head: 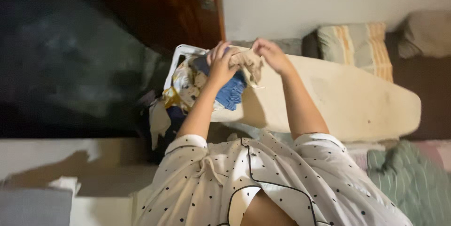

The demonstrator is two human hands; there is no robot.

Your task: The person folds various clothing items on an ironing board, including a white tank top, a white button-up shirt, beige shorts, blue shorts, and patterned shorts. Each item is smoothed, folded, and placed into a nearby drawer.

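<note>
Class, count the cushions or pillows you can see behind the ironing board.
2: a striped cushion against the wall, and a plain brownish one at far right. Others may be hidden.

A cream ironing board (357, 99) carries blue denim (231, 95) at its end.

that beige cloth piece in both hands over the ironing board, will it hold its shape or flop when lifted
Likely floppy: the beige cloth bunches and droops between the left hand and right hand. Probably light, since fingertips alone seem to carry it. It shouldn't roll or slide off the ironing board; it would probably just slump.
</note>
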